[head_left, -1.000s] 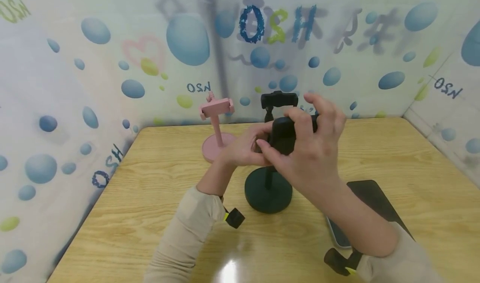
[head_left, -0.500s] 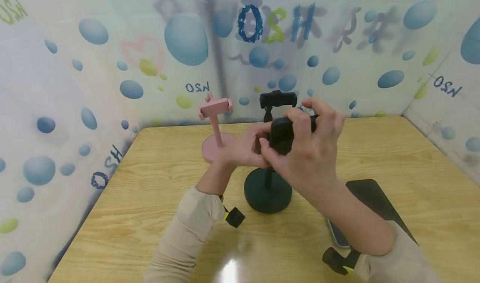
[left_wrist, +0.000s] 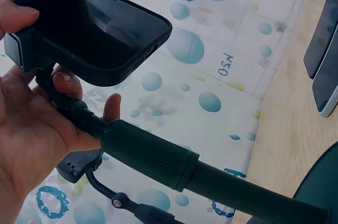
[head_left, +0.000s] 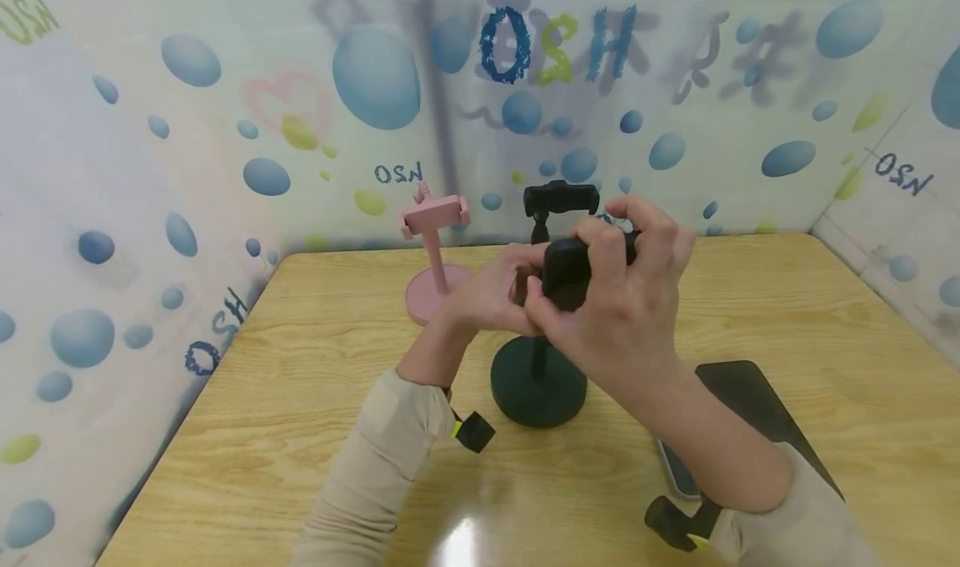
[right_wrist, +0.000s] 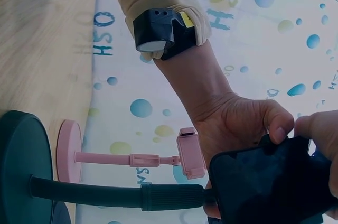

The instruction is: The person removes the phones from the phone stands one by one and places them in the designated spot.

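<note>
A black smartphone (left_wrist: 100, 28) sits in the clamp (left_wrist: 21, 49) of a dark green phone stand (head_left: 538, 383), whose round base rests on the table. My left hand (head_left: 495, 292) holds the stand near its head; in the left wrist view its fingers curl around the joint behind the clamp. From the right, my right hand (head_left: 637, 300) grips the phone, fingers over its top and thumb at the near side. The thumb (left_wrist: 18, 15) of that hand lies by the clamp's end in the left wrist view. The right wrist view has the phone's dark screen (right_wrist: 264, 182) in front of the left fingers.
Behind on the left stands a pink phone stand (head_left: 433, 217). A black phone stand (head_left: 561, 198) rises just behind the green one. Dark phones (head_left: 750, 408) lie on the wooden table (head_left: 300, 442) at right, partly under the right forearm. A patterned curtain (head_left: 337, 133) backs the table.
My right thumb has shifted slightly to the right, in toward the phone. Both hands, the phone and the stand otherwise stay nearly where they were.
</note>
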The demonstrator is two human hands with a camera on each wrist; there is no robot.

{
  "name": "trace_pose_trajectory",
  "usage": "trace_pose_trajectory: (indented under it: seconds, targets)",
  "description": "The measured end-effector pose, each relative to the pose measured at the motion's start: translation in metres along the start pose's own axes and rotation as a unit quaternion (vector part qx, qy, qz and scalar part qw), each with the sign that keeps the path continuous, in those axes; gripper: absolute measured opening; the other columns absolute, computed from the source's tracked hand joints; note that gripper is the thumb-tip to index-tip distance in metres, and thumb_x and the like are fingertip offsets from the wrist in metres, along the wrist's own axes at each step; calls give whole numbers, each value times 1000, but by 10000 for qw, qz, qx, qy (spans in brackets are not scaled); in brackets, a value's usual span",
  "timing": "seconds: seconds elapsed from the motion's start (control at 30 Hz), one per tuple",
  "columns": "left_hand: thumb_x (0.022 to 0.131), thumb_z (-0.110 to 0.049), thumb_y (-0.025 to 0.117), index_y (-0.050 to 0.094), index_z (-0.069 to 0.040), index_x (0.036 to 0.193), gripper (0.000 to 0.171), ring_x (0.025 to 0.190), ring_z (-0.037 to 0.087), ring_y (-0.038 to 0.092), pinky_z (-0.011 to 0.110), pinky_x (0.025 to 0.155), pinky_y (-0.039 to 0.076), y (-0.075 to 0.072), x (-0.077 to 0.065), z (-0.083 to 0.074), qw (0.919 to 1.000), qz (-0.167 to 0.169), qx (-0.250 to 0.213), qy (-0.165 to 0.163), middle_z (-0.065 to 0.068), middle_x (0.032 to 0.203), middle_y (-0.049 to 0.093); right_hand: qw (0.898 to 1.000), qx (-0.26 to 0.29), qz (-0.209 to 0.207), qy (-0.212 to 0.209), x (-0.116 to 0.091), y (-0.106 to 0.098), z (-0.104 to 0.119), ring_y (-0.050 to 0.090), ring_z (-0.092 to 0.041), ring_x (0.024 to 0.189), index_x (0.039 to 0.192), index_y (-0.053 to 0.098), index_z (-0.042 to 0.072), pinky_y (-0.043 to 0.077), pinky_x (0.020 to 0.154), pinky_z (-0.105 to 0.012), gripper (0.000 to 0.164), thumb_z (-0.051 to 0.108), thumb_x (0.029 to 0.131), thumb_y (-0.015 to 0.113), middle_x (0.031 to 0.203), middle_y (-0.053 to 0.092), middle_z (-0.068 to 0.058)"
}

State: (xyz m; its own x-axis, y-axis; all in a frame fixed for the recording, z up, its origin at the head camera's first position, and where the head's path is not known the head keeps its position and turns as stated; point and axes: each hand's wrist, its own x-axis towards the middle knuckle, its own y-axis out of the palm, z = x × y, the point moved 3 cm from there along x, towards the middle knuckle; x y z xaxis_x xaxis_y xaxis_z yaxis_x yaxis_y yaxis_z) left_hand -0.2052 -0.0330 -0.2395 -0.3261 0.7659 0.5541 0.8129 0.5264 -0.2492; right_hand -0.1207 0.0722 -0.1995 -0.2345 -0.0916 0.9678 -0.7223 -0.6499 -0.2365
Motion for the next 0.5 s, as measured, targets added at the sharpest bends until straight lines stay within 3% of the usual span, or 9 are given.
trace_pose_trajectory:
  seconds: [0.3, 0.5]
  targets:
    - [64, -1, 59, 55, 10, 85, 24, 77, 22, 47, 37, 67, 41, -2, 1, 1, 9998, -46, 183, 68, 6, 81, 51, 9998, 165, 91, 46, 2, -1, -1, 39, -37, 101, 97, 45, 1, 25, 79, -55, 48, 13, 61, 75, 109, 35, -22]
    - [63, 0, 61, 55, 11, 84, 24, 74, 22, 45, 36, 63, 40, -1, 2, 0, 9999, -120, 34, 46, 5, 79, 50, 9997, 215, 78, 19, 2, -1, -2, 39, -37, 100, 97, 46, 0, 25, 80, -56, 47, 13, 61, 74, 108, 35, -22]
